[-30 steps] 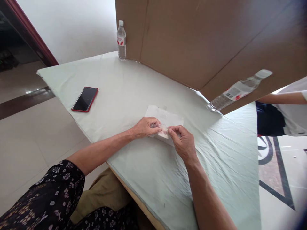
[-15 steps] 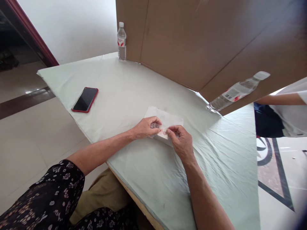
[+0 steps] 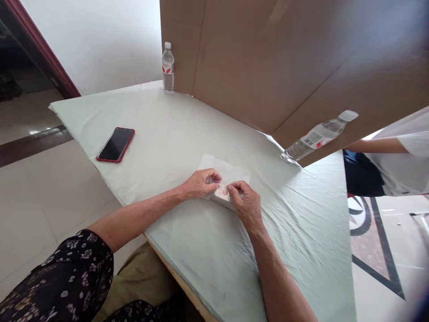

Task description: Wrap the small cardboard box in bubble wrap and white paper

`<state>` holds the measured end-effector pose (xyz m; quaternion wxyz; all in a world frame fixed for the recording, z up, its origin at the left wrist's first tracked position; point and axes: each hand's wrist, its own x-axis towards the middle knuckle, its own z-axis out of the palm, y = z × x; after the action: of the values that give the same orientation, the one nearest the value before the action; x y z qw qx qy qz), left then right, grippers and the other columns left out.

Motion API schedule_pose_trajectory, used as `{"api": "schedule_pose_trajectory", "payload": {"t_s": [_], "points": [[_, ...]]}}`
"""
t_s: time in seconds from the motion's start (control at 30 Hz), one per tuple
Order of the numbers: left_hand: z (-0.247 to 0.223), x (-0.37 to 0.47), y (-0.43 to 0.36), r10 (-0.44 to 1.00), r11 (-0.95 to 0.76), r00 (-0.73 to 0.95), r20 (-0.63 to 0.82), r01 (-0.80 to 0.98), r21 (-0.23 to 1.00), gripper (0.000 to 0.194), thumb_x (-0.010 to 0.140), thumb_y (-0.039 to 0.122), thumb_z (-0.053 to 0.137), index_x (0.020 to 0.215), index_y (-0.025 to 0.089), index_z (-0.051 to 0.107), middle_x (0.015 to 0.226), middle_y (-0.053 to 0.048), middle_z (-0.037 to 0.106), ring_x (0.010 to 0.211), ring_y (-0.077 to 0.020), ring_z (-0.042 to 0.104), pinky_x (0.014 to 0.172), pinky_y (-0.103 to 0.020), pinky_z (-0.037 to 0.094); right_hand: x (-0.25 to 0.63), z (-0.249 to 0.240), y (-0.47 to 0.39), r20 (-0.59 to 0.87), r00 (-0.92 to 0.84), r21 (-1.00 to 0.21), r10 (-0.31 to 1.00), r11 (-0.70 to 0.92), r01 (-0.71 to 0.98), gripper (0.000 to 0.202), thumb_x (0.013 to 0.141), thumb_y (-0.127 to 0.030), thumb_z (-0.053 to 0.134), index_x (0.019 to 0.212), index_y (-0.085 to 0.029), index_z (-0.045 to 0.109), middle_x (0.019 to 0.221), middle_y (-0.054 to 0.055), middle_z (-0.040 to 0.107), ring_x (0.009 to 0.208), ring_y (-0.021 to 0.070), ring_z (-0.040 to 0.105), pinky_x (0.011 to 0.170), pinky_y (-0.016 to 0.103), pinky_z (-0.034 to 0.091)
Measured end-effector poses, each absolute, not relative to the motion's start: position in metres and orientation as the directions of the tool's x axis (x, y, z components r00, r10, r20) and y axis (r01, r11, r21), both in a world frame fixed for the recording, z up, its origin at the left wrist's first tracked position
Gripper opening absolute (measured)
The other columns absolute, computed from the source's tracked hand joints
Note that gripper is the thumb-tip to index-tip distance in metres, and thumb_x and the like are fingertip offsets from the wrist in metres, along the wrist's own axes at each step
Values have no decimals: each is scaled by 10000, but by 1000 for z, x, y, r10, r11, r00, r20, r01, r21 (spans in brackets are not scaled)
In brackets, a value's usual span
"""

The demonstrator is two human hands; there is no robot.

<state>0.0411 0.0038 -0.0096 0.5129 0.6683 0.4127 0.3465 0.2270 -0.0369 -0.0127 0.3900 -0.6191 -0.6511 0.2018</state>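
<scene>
A small whitish piece with reddish marks point(image 3: 222, 192) lies between my hands, over a white paper sheet point(image 3: 231, 171) on the pale green tablecloth. My left hand point(image 3: 201, 183) is curled at the sheet's left side, its fingers closed on crinkled clear plastic point(image 3: 209, 180). At the right side my right hand point(image 3: 246, 201) pinches thumb and forefinger together at the edge of the marked piece. What lies under the right fingers is mostly hidden.
A phone in a red case point(image 3: 115, 144) lies on the table point(image 3: 147, 120) at left. One plastic bottle point(image 3: 168, 68) stands upright, another point(image 3: 318, 137) appears tilted, both beside a tall brown cardboard panel point(image 3: 241, 67). Another person's arm point(image 3: 378, 145) shows at right.
The view has shifted slightly, so the scene sits a little lower and further left. My fingers have moved slightly apart from each other around the marked piece.
</scene>
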Motion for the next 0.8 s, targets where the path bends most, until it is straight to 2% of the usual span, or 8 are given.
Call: {"api": "schedule_pose_trajectory", "payload": {"t_s": [0.33,0.63,0.7,0.8], "points": [[-11,41,4,923,-67,384,-22,217,974,205,728,325,649,837,153,666,715,22,602,641,-102,480,613,-224,382,227,-12,-37,238,68,-728,969,132,673,246,823,-443,522,746,-222,599,711,15,680,691,173,598,713,288,450],[-16,45,6,927,-65,375,4,151,986,128,723,266,626,750,142,632,655,35,565,607,-83,447,579,-205,362,231,-13,-31,207,28,-706,978,130,697,275,860,-436,487,774,-214,624,704,12,679,661,164,581,667,272,426],[-17,45,7,925,-60,380,0,146,987,135,726,272,628,752,140,630,661,31,572,608,-83,453,581,-204,366,233,-11,-32,252,10,-645,968,160,747,307,901,-425,455,830,-207,658,757,31,707,687,175,591,682,287,423],[-19,45,8,922,-64,386,4,143,988,142,732,282,628,756,142,628,670,25,579,614,-87,466,575,-200,373,231,3,-39,481,-47,-415,875,275,867,296,954,-372,466,925,-199,704,947,83,746,879,230,624,816,354,409]]}}
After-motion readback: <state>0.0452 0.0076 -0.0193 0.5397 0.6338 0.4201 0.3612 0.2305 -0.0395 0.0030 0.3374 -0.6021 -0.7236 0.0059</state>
